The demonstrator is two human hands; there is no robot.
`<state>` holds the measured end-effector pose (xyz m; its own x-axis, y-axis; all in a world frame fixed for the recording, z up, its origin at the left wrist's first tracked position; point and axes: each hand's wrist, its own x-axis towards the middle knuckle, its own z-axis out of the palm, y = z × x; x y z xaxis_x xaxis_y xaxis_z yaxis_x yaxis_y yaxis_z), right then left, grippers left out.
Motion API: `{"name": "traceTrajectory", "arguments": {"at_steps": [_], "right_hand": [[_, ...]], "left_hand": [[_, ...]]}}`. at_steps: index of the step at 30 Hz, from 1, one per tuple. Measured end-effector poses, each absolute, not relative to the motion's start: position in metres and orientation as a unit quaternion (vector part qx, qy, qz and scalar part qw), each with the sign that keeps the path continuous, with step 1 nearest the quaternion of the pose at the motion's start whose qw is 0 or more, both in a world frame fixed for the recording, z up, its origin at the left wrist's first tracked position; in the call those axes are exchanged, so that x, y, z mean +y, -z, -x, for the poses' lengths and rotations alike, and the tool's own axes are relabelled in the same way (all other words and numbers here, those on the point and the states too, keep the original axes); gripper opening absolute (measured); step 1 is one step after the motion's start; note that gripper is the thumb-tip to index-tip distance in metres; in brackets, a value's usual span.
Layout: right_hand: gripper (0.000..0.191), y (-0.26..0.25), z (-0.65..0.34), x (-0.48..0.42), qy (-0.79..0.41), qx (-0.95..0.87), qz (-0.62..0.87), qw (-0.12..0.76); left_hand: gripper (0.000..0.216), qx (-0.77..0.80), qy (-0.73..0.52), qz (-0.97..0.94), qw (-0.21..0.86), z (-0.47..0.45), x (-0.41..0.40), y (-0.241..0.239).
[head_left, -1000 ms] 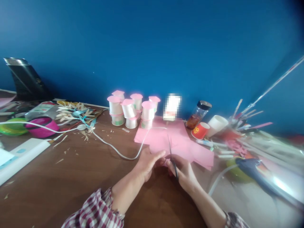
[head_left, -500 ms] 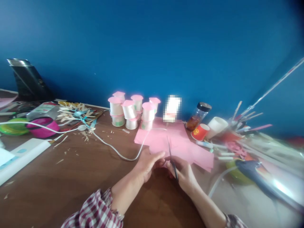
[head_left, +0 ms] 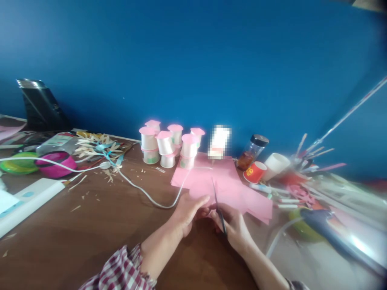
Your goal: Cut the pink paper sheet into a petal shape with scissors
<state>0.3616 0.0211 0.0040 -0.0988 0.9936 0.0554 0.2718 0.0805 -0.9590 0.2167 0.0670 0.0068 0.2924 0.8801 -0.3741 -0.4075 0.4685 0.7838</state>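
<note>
My right hand grips a pair of scissors, blades pointing away over the pink paper sheets. My left hand is closed in a pinch on a small pink piece of paper beside the blades; the piece is mostly hidden by my fingers. Both hands meet above the brown table, just in front of the pink sheets. Several white spools with pink tops stand in a stacked cluster behind the sheets.
A white cable runs across the table to the sheets. At the left lie a pink bowl, a green dish and straw scraps. At the right are a jar, a red cup, a white cup, pens and a glue gun.
The view has tilted up slightly, so everything sits a little lower in the frame. My hands keep the same grip on the scissors and the pink piece.
</note>
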Motion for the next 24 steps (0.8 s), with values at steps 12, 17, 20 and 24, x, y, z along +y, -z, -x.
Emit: {"name": "traceTrajectory", "arguments": {"at_steps": [12, 17, 20, 24], "right_hand": [[0.034, -0.0109, -0.3593, 0.0196, -0.43, -0.609, 0.514, 0.424], [0.034, -0.0092, -0.3601, 0.0199, -0.431, -0.61, 0.52, 0.415], [0.033, -0.009, -0.3607, 0.0201, -0.432, -0.609, 0.519, 0.417], [0.03, -0.0075, -0.3616, 0.0205, -0.429, -0.608, 0.518, 0.421]], "left_hand": [[0.03, 0.428, -0.433, -0.291, 0.738, -0.2178, 0.0649, -0.0122], [0.029, 0.429, -0.431, -0.294, 0.737, -0.2178, 0.0648, -0.0115], [0.028, 0.433, -0.428, -0.295, 0.737, -0.218, 0.0646, -0.013], [0.024, 0.423, -0.43, -0.301, 0.739, -0.2178, 0.0646, -0.0146]]}}
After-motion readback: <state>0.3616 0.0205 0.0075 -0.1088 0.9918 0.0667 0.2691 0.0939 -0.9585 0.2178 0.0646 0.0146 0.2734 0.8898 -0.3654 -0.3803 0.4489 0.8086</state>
